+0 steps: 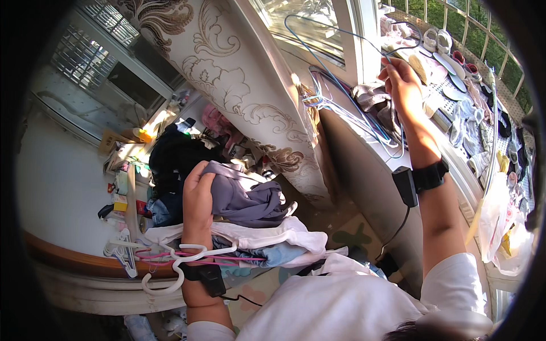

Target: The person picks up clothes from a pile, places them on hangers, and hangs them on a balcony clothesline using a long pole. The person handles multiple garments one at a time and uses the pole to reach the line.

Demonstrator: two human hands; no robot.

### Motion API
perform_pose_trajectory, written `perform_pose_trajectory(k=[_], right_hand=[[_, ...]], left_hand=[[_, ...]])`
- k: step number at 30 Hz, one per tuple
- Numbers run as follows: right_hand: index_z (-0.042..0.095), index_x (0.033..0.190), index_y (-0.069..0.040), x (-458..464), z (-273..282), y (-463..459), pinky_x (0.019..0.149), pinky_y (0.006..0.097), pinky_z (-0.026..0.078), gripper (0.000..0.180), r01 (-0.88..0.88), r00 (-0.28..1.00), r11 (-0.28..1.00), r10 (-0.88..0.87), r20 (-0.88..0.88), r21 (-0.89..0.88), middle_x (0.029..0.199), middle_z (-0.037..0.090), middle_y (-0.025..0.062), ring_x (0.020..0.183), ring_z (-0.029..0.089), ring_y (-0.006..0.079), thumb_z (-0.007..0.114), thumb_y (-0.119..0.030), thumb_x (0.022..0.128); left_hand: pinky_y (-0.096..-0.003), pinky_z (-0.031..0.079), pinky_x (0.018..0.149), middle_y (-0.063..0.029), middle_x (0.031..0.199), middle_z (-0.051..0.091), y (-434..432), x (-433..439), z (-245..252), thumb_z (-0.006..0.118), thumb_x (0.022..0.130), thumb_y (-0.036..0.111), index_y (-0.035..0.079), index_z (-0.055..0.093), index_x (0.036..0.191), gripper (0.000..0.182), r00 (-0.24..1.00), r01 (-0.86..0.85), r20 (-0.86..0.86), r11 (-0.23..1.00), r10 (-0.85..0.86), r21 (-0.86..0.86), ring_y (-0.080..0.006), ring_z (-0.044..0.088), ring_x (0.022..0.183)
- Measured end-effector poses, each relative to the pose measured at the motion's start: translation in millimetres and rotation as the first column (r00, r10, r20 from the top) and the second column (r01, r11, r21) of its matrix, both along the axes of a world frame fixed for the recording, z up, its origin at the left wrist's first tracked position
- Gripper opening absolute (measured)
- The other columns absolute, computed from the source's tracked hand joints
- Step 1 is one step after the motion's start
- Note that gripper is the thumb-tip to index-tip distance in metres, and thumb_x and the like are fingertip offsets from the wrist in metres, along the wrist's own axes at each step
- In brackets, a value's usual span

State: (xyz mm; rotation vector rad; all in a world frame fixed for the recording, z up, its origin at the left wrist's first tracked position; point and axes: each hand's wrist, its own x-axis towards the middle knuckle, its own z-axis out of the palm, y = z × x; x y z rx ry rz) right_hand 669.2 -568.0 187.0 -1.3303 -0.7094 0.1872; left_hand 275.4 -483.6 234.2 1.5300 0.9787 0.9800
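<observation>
My left hand (198, 192) grips a grey-purple cloth garment (251, 198), which hangs in loose folds to the right of the fingers. Across my left forearm lies a white plastic hanger (192, 253). Close by are a pale pink garment (277, 234), folded blue denim (281, 254) and a pink hanger (230, 257). Raised toward the window, my right hand (403, 81) pinches a blue wire hanger (313, 53) near its neck. Beneath that hanger, several more wire hangers (324, 100) lie bunched on the sill, beside a crumpled grey cloth (371, 98).
A patterned curtain (239, 85) hangs between my hands, near the open window frame (358, 38). Outside, a perforated ledge holds shoes (437, 41), insoles (454, 93) and socks (469, 128). A plastic bag (495, 221) is at right. Dark clothes (175, 157) and white hangers (123, 251) are at left.
</observation>
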Motion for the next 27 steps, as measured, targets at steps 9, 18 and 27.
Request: perform_pose_trajectory(k=[9, 18, 27], right_hand=[[0.048, 0.122, 0.001, -63.8, 70.7, -127.5, 0.035, 0.0169, 0.015, 0.04, -0.227, 0.914, 0.821, 0.366, -0.178, 0.524, 0.057, 0.034, -0.0025, 0.042, 0.018, 0.0022, 0.032, -0.028, 0.099], [0.061, 0.097, -0.009, -182.8, 38.0, -151.5, 0.037, 0.0248, 0.033, 0.064, -0.652, 0.706, 0.566, 0.696, 0.13, 0.505, 0.05, 0.05, 0.0076, 0.037, 0.04, 0.0126, 0.026, -0.062, 0.087], [0.061, 0.1, -0.008, -159.6, -11.0, -120.8, 0.052, 0.0271, 0.041, 0.042, -0.797, 0.5, 0.398, 0.857, -0.127, -0.455, 0.058, 0.048, 0.0045, 0.05, 0.048, 0.0101, 0.04, -0.043, 0.094]], left_hand=[[-0.0222, 0.043, 0.077, -0.003, 0.094, 0.059, -3.7, 27.4, 20.4, 0.048, 0.089, 0.01, -0.002, 0.057, 0.108, 0.024, 0.913, 0.216, -0.394, 0.947, -0.11, 0.238, -0.0089, 0.053, 0.084], [-0.0211, 0.046, 0.066, -0.004, 0.086, 0.06, -27.4, 61.6, 55.8, 0.049, 0.085, 0.003, -0.005, 0.056, 0.105, 0.023, 0.952, 0.288, 0.122, 0.955, -0.279, -0.063, -0.0101, 0.057, 0.076], [-0.0199, 0.044, 0.065, -0.0015, 0.08, 0.06, 26.6, 23.5, 58.5, 0.049, 0.085, 0.007, 0.005, 0.06, 0.086, 0.012, 0.98, 0.131, 0.146, 0.991, -0.133, 0.025, -0.0089, 0.057, 0.072]])
